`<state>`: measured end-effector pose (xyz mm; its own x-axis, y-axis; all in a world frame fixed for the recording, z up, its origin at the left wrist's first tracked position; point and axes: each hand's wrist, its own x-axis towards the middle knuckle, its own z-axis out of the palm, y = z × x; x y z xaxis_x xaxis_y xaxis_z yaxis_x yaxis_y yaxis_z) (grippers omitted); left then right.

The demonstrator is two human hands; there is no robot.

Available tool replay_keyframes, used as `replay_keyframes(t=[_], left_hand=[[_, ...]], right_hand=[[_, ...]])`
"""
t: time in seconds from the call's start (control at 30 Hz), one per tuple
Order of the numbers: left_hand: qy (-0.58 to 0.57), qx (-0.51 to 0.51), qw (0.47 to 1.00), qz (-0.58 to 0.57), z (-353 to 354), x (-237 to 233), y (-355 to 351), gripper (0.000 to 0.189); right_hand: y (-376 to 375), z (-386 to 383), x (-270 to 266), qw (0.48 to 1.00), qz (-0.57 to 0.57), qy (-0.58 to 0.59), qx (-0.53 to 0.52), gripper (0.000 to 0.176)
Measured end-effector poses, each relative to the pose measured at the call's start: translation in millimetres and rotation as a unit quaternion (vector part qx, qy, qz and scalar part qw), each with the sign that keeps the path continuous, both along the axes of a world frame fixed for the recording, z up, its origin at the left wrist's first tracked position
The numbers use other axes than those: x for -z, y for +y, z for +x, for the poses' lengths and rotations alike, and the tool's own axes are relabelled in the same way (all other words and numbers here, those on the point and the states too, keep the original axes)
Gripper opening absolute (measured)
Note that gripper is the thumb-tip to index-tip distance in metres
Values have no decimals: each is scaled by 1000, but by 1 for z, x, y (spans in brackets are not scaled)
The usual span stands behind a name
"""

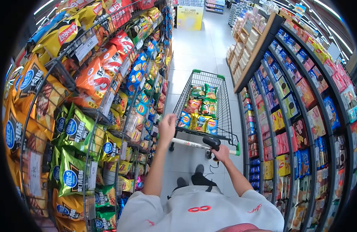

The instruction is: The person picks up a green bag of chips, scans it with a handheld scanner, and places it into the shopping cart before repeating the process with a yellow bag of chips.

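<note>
My right hand is closed around the grip of a black barcode scanner, by the right end of the cart handle. A coiled cable hangs below that hand. My left hand is raised above the left end of the handle, off the bar, fingers loosely curled and slightly blurred; I see nothing in it. Ahead stands a wire shopping cart with green corners. Several snack bags lie in it, among them a red bag, a yellow bag and a blue bag.
A wire rack of chip bags rises close on the left. On the right is a shelf of boxed and packed snacks, with a wooden end display farther on. The tiled aisle floor leads to a yellow sign.
</note>
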<state>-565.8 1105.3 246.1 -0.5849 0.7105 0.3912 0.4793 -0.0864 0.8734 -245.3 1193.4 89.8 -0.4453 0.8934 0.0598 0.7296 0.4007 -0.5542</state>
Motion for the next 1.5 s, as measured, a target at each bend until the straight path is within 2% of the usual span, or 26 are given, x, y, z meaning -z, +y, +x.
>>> replay_keyframes(t=[0.07, 0.1, 0.13, 0.23, 0.33, 0.6, 0.93, 1.13, 1.23, 1.33, 1.4, 1.5], left_hand=[[128, -8, 987, -93, -2, 101, -15, 12], [211, -7, 969, -129, 2, 125, -30, 12], [253, 5, 960, -123, 10, 129, -47, 12], [340, 10, 936, -89, 29, 140, -76, 14], [311, 7, 934, -174, 35, 142, -89, 14], [316, -58, 939, -121, 84, 154, -151, 14], [347, -100, 922, -139, 167, 163, -248, 14], [306, -59, 913, -264, 195, 156, -297, 25], [300, -62, 871, -385, 210, 159, -310, 33], [252, -46, 851, -459, 225, 157, -328, 36], [247, -41, 851, -461, 235, 150, -343, 38], [244, -23, 858, -452, 247, 154, -372, 39]], right_hand=[[-10, 4, 5, 1000, 2, 5, 6, 34], [-15, 6, 6, 1000, 6, 8, 7, 34], [-22, 10, 4, 1000, 8, 10, 8, 34], [-41, 14, -5, 1000, -6, 17, -1, 49], [-63, 22, -10, 1000, 5, 2, 10, 50], [-121, 61, -9, 999, 29, 8, -18, 49], [-208, 134, 1, 999, 43, 12, -29, 46], [-261, 179, 9, 998, 26, 6, -55, 41], [-288, 197, 8, 998, 26, 7, -52, 42], [-313, 213, 11, 998, 23, 22, -45, 42], [-327, 225, 24, 999, 23, 10, -30, 41], [-356, 234, 15, 998, 17, 45, -29, 37]])
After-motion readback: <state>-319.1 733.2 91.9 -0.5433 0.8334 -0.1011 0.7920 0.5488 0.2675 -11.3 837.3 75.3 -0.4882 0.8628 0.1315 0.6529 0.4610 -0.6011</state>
